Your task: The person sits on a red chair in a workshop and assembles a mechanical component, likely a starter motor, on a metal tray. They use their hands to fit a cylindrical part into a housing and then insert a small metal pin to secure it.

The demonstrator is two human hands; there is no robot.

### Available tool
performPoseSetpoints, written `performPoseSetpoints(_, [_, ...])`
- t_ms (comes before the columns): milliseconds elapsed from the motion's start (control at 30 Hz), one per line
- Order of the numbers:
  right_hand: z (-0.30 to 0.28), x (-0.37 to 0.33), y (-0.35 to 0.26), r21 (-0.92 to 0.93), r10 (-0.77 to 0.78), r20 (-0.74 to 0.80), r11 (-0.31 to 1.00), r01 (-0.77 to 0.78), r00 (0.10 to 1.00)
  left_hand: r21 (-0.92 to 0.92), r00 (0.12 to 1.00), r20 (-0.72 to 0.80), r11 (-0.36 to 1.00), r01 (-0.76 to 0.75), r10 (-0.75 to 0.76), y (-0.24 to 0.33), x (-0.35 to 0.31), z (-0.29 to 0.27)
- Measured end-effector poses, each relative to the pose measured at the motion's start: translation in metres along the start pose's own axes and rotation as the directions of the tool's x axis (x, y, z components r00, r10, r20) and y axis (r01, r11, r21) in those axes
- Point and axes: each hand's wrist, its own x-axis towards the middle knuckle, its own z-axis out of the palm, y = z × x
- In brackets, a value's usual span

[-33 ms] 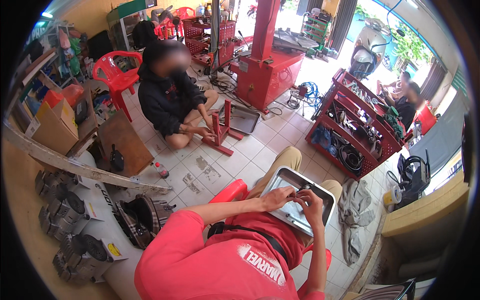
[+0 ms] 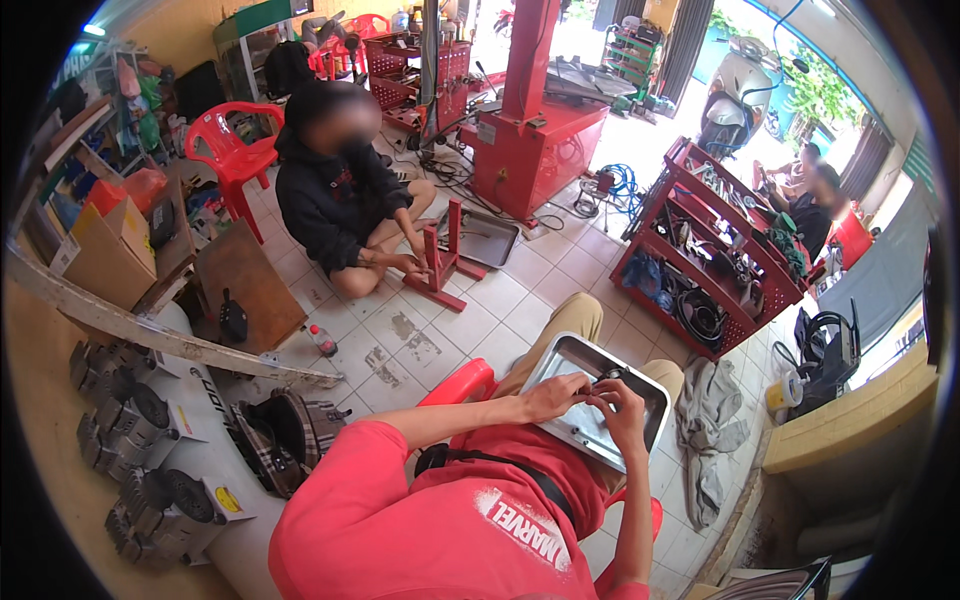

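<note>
A shallow metal tray (image 2: 655, 408) rests across my lap, tilted a little. Over it, my left hand (image 2: 557, 397) and my right hand (image 2: 622, 410) meet with fingertips pinched together. Whatever they hold between them is small and hidden by the fingers, so its kind cannot be made out. Just beyond the fingertips, a small dark part (image 2: 613, 375) shows against the tray's far side; whether it is touched is unclear. Smaller bits on the tray floor are too small to name.
Across the tiles, another person (image 2: 340, 200) sits cross-legged holding a red metal stand (image 2: 440, 272). A red tool cart (image 2: 700, 250) stands ahead to the right. Grey cloth (image 2: 708, 430) lies by my right side. A small bottle (image 2: 323, 340) stands on the floor at left.
</note>
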Motion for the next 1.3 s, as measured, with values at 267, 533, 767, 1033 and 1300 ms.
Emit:
performPoseSetpoints(267, [0.0,0.0,-0.002,0.01,-0.015,-0.007,1.0,0.015,1.0,-0.023,0.999,-0.019,0.999,-0.042,0.042,0.003,0.0,-0.003])
performPoseSetpoints(533, [0.003,0.003,-0.003,-0.072,-0.056,-0.08,0.996,0.05,0.995,-0.009,1.0,-0.029,1.0,-0.011,0.011,0.002,0.001,-0.004])
performPoseSetpoints(767, [-0.001,0.001,0.001,-0.046,-0.04,-0.044,0.998,0.038,0.998,-0.02,1.0,-0.013,1.0,-0.003,0.003,0.003,0.001,-0.003])
performPoseSetpoints(1033, [-0.002,0.001,-0.002,-0.036,-0.024,-0.014,0.999,0.023,1.0,-0.028,1.0,-0.012,1.0,-0.006,0.006,0.002,0.0,-0.003])
performPoseSetpoints(1300, [-0.004,0.001,0.0,-0.047,-0.029,0.017,0.998,0.029,0.999,-0.011,1.0,0.0,1.0,0.004,-0.004,0.005,0.0,-0.005])
